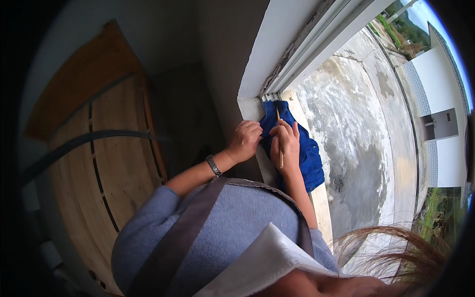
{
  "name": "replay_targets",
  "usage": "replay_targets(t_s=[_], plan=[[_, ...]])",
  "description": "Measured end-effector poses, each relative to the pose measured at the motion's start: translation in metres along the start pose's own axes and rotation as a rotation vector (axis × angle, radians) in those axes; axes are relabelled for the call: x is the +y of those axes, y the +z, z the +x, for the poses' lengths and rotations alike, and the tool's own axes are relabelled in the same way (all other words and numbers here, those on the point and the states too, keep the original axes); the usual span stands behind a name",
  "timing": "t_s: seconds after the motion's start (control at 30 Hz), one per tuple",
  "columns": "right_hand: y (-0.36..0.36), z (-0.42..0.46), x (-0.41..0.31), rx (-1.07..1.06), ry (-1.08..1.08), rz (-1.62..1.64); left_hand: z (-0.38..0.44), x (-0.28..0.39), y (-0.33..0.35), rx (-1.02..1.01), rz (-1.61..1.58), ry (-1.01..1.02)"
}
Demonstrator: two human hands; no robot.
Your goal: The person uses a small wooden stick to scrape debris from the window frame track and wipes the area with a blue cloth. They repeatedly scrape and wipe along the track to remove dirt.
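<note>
A dark blue cloth (310, 159) lies bunched along the windowsill, its far end spread over the sliding-window track (271, 97). My right hand (287, 143) grips a thin wooden stick (281, 157), which looks like a chopstick. The stick's far tip rests against the cloth close to the end of the track. At the cloth's left edge, my left hand (245, 139) has its fingers curled and seems to pinch the fabric; its fingertips are partly hidden. A dark watch or bracelet (213, 165) circles my left wrist.
A white window frame (330, 41) and wall corner (256, 63) rise just beyond my hands. To the left stands a wooden slatted bed (118, 156), with a dark curved strip (100, 135) across it. Outside on the right lies stained concrete ground (352, 122).
</note>
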State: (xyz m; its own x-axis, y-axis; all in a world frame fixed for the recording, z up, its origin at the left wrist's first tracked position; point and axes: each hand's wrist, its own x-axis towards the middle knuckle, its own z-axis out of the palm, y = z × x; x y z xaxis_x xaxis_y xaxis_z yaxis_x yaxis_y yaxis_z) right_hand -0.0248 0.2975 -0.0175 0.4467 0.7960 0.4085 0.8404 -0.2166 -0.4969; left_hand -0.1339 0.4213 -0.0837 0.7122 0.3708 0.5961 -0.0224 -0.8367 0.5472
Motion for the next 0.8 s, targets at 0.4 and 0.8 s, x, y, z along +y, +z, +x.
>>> replay_targets(t_s=[0.4,0.8], plan=[[0.039,0.02,0.059,0.166,0.061,0.429,0.02,-0.014,0.029,0.057,0.163,-0.024],[-0.026,-0.002,0.085,-0.06,0.285,0.844,-0.003,0.038,0.005,-0.112,0.067,-0.002]])
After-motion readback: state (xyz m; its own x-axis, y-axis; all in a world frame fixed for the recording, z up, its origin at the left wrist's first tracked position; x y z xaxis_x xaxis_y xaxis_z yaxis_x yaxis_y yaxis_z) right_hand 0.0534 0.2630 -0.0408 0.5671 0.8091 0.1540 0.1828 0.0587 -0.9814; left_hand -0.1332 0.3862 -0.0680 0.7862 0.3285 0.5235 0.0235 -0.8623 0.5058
